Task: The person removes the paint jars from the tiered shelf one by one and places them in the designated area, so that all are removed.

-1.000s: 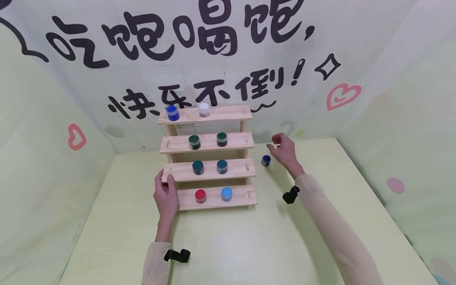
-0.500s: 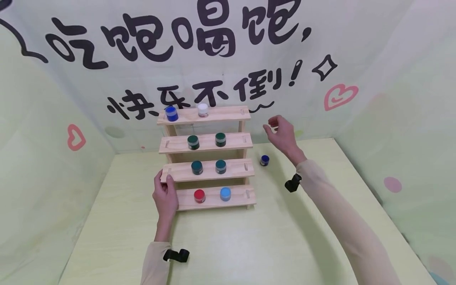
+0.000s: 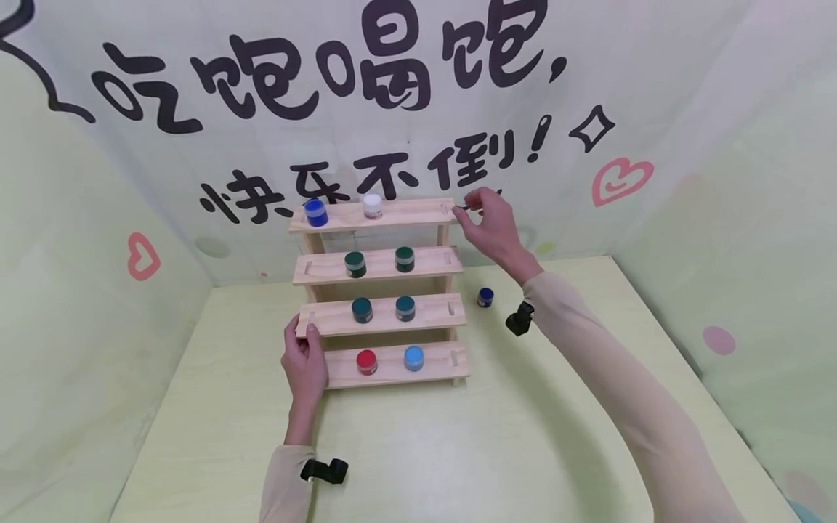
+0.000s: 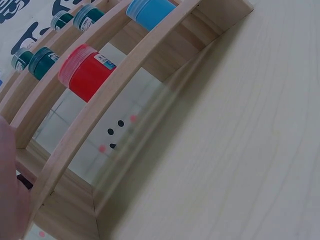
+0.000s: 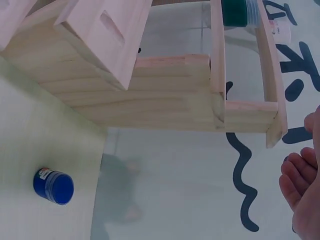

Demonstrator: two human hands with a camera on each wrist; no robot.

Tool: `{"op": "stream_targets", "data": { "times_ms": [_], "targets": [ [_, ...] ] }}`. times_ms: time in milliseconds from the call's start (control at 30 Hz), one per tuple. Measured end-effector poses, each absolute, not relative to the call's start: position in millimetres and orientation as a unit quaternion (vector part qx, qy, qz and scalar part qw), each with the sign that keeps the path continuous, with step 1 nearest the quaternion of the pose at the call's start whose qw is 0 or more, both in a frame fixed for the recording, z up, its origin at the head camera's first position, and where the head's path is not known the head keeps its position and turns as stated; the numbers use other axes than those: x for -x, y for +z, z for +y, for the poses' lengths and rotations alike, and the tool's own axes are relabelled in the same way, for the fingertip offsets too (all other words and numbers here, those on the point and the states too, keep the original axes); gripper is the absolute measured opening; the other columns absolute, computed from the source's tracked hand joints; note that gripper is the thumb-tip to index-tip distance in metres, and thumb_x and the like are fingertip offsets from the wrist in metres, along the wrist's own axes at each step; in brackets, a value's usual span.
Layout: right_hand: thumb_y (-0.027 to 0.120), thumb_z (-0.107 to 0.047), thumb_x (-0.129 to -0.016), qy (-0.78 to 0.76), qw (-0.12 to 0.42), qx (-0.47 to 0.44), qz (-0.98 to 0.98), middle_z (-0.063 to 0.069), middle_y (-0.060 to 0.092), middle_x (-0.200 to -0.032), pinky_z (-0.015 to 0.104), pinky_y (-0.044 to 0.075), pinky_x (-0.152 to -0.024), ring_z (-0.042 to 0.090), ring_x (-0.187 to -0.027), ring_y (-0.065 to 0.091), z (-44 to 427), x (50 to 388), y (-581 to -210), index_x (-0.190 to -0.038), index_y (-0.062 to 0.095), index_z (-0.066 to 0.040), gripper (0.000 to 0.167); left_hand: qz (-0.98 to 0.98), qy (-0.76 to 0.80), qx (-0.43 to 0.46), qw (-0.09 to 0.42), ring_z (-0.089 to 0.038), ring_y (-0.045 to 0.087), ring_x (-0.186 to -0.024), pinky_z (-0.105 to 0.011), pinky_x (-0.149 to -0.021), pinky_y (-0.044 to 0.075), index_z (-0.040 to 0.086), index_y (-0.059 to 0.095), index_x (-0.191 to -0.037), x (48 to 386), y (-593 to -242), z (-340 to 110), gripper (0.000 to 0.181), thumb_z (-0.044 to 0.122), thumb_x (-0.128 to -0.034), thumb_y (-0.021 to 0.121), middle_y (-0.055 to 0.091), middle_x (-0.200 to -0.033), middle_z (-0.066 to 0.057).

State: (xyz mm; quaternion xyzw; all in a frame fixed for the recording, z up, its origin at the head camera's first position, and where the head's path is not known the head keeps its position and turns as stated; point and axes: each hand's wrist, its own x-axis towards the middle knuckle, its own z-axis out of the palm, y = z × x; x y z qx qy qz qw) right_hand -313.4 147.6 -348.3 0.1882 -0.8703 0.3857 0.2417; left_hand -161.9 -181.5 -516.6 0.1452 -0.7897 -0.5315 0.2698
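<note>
- The left arm reaches forward, low over the left half of the worktop (image 3: 405, 450).
- The left hand (image 3: 306, 363) grips the left end of the wooden rack's (image 3: 434, 311) second-lowest shelf, thumb on top.
- The right arm stretches higher, toward the worktop's back edge.
- The right hand (image 3: 490, 225), fingers loosely bent and holding nothing, is by the top shelf's right end; whether they touch is unclear.
- The rack stands near the back edge, with a blue jar (image 3: 485, 298) just right of it.

The shelf (image 3: 418, 211) at centre frame is smooth, matt wood. The red jar (image 4: 91, 77) looks like glossy plastic; the bench (image 3: 399, 450) is smooth, faintly grained.
</note>
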Motion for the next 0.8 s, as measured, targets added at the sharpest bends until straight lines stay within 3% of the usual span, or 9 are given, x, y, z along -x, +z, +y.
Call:
{"op": "stream_targets", "data": {
  "times_ms": [400,633,800],
  "targets": [
    [0.070,-0.023,-0.096,0.388,0.203,-0.211,-0.874,0.021,0.067,-0.113,0.043,0.051,-0.096,0.033,-0.106,0.063,107.9,320.4,-326.9,-0.117,0.062,0.007,0.037,-0.789,-0.523,-0.143,0.290,-0.011,0.046,-0.062,-0.020,-0.056,0.036,0.013,0.054,-0.143,162.0,-520.5,-182.8,0.043,0.035,-0.1068,0.049,0.057,-0.071,-0.011],
    [0.070,-0.024,-0.096,0.407,0.178,-0.197,-0.874,0.019,0.066,-0.116,0.037,0.051,-0.098,0.029,-0.108,0.063,84.6,326.0,-322.5,-0.120,0.061,0.004,0.039,-0.786,-0.531,-0.136,0.287,-0.009,0.050,-0.067,-0.015,-0.060,0.039,0.012,0.053,-0.144,163.1,-519.1,-182.3,0.045,0.036,-0.1069,0.048,0.068,-0.086,-0.020],
    [0.070,-0.026,-0.096,0.417,0.157,-0.193,-0.874,0.016,0.065,-0.120,0.035,0.050,-0.098,0.026,-0.110,0.062,69.8,325.3,-318.0,-0.124,0.060,0.002,0.041,-0.785,-0.532,-0.136,0.288,-0.011,0.050,-0.067,-0.016,-0.059,0.039,0.012,0.053,-0.143,162.7,-518.9,-182.5,0.044,0.036,-0.1068,0.049,0.067,-0.083,-0.020]
  ]
}}
